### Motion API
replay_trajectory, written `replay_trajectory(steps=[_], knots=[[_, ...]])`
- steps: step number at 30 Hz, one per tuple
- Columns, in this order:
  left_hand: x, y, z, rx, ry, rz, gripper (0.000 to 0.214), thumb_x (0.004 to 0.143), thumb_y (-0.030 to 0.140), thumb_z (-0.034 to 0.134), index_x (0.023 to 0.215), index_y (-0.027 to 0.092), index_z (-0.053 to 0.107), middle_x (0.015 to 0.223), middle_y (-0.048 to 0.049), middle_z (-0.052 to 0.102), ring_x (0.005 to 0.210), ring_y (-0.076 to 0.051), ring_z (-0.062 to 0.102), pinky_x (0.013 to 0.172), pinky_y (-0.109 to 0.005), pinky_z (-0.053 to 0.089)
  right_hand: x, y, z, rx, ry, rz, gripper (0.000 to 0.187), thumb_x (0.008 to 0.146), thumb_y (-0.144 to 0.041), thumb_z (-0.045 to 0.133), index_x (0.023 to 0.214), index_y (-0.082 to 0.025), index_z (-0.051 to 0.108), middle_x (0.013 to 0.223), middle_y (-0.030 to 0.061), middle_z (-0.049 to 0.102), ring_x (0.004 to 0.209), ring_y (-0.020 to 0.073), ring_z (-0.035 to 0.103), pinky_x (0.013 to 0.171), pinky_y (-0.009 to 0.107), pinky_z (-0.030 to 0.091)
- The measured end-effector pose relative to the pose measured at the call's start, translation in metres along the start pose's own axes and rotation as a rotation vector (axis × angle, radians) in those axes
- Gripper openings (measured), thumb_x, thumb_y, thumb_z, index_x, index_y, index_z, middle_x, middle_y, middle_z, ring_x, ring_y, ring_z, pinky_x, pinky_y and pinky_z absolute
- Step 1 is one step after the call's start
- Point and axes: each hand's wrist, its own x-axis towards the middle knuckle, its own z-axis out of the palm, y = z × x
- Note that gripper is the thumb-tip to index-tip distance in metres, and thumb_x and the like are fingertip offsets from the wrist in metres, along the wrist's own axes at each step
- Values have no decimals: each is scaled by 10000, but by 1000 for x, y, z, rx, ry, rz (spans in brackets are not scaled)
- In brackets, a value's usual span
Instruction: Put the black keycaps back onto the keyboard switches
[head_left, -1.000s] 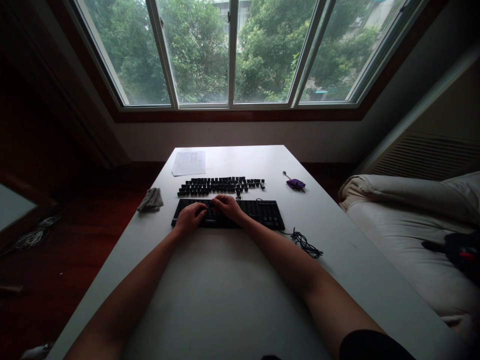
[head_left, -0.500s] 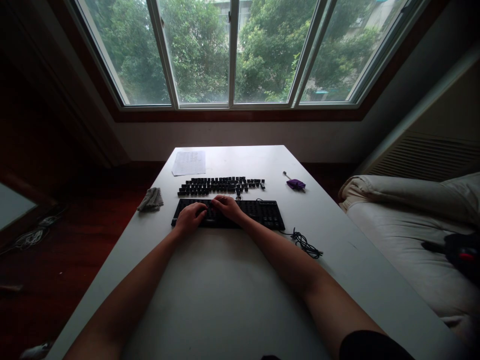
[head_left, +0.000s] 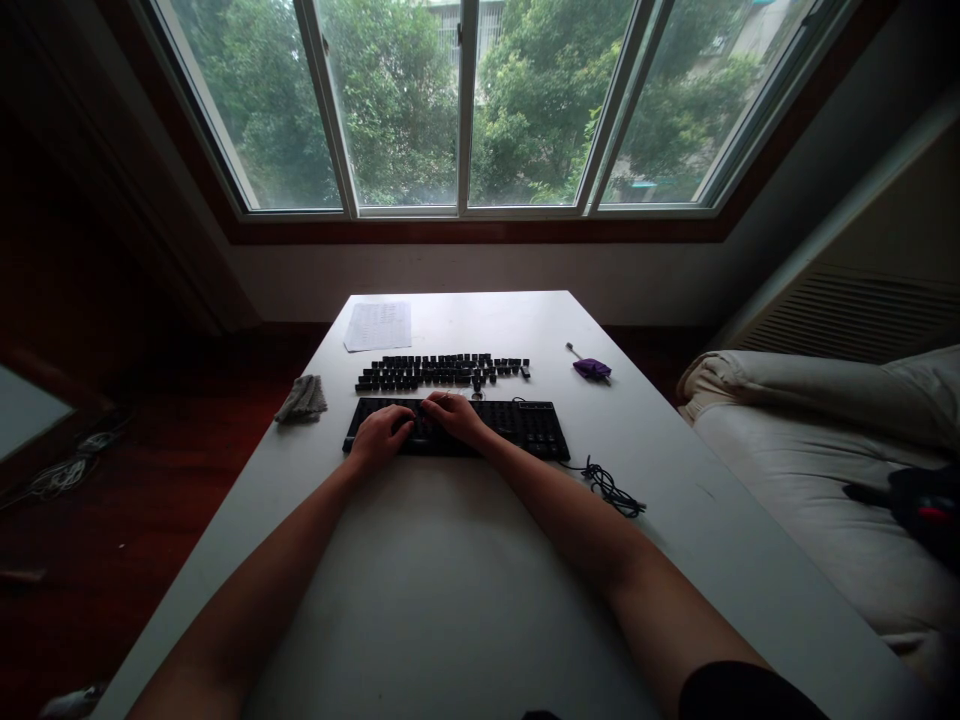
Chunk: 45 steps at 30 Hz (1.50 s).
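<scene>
A black keyboard (head_left: 529, 428) lies across the white table in front of me. My left hand (head_left: 379, 433) rests on its left half, the thumb apart from the fingers, with nothing visible in it. Beside it, my right hand (head_left: 454, 415) is over the middle of the keyboard with its fingers bent together in a pinch. A thin line shows by those fingers, too small to name, and the fingertips are partly hidden. Just beyond the keyboard, loose black keycaps (head_left: 390, 382) stand in rows.
On the white table (head_left: 450, 560) lie a grey cloth (head_left: 301, 399) at left, a printed paper sheet (head_left: 379, 326) at the back, and a purple item (head_left: 592, 369) with a small brush-like stick at right. A coiled black cable (head_left: 611, 490) sits right of the keyboard. A sofa (head_left: 795, 470) stands at right.
My right hand has shifted very slightly on the keyboard. My left hand, the keycaps and the other things look unmoved.
</scene>
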Motion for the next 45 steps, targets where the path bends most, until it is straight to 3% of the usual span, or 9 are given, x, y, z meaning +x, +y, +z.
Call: replay_trajectory(steps=[45], knots=[[0,-2,1,11,1,21,211,931,325,544,1075,232,667,1065,-48,694,949,-219,640,794,-332,486,-1,-2,-1,-89,-7,-14,403,921,-542,538,836,-173,678,686,2,675,623,133,599,633,232,447]])
